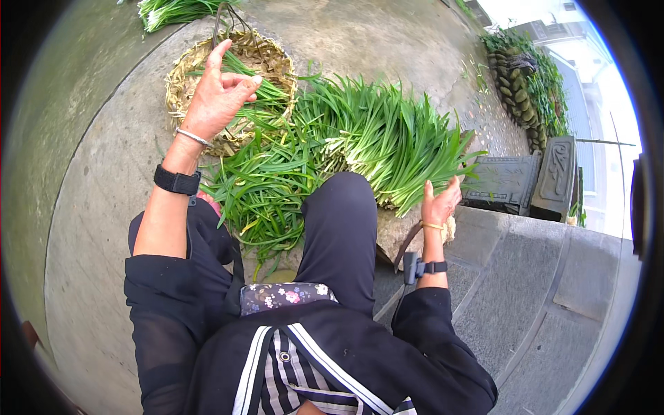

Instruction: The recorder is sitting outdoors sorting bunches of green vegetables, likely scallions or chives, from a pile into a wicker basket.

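My left hand is raised over a round woven basket, forefinger stretched up and thumb held out to the side. I make out nothing in its grasp. Green garlic chives lie inside the basket behind it. My right hand is at the near right edge of a neat row of garlic chives, with thumb and fingers apart. The row's white stem ends point toward me. Between basket and knees spreads a looser, tangled heap of green leaves, some of them yellowed.
Another bundle of chives lies at the far left. A dark curved strip hangs by my right wrist, beside a pale stone block. Grey stone steps, a carved stone block and a leafy plant are on the right.
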A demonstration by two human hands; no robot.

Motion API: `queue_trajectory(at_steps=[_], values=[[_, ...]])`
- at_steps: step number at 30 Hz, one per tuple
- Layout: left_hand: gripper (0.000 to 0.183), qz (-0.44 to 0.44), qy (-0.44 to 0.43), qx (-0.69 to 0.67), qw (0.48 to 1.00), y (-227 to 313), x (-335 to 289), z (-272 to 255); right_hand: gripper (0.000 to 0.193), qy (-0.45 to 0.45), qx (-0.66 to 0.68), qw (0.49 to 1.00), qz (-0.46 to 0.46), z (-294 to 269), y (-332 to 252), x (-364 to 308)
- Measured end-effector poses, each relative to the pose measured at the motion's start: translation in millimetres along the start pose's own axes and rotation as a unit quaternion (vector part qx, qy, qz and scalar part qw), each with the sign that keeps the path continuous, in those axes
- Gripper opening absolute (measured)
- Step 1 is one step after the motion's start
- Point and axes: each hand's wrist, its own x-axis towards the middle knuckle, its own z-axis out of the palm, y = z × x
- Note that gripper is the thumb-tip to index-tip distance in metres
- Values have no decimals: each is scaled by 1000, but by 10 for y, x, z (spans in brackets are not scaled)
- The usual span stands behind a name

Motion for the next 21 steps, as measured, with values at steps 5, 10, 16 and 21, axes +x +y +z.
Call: queue_trajectory(at_steps=[5,10,16,21], values=[[70,6,6,1,1000,-37,32,49,12,-158,13,873,-461,126,-737,-27],[66,1,11,-21,1000,-4,26,51,11,-254,-177,797,-519,697,-885,199],[61,15,30,-29,999,19,-7,-91,4,-446,297,784,-313,657,-1336,529],[57,28,58,-60,996,17,-38,-267,7,-580,511,633,-44,308,-2201,739]])
